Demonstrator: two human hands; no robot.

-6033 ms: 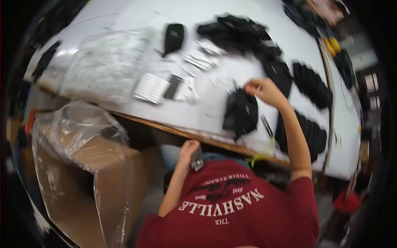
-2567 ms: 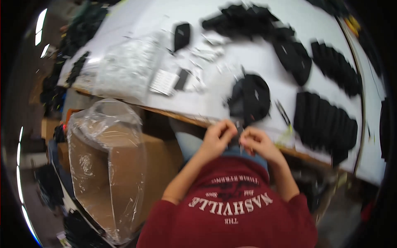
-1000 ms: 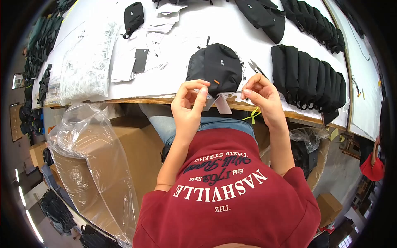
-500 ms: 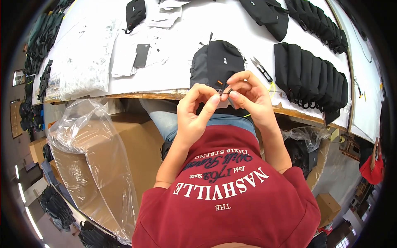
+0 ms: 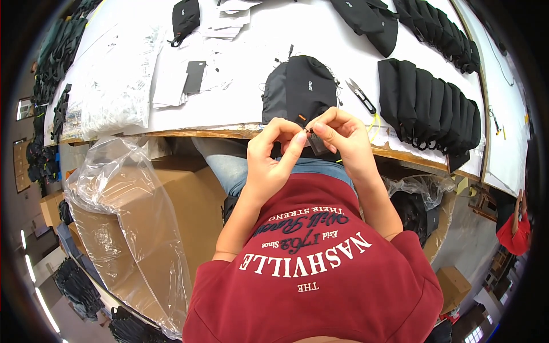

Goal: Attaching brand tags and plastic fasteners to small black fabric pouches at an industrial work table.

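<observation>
In front of me a black bag (image 5: pixel 297 86) lies on the white table, with a small pale logo and an orange mark near its lower end. Over its near edge my left hand (image 5: pixel 277 151) and my right hand (image 5: pixel 345 137) meet, thumb and forefinger of each pinched together. Between the fingertips is a tiny black piece, seemingly the string end of a hang tag. That dark hang tag (image 5: pixel 318 144) dangles just below my right fingertips. Exactly how the string runs is hidden by the fingers.
Thread snips (image 5: pixel 361 97) lie right of the bag, beside a row of black bags (image 5: pixel 429 106). At left are loose hang tags (image 5: pixel 195 77), white papers (image 5: pixel 171 88) and a plastic-covered pile (image 5: pixel 123 80). A plastic-draped carton (image 5: pixel 143 217) stands below the table's worn front edge (image 5: pixel 223 132).
My right fingers have come down and closed in against the left fingertips. The hang tag below them has turned, showing a darker face. My left hand has hardly moved.
</observation>
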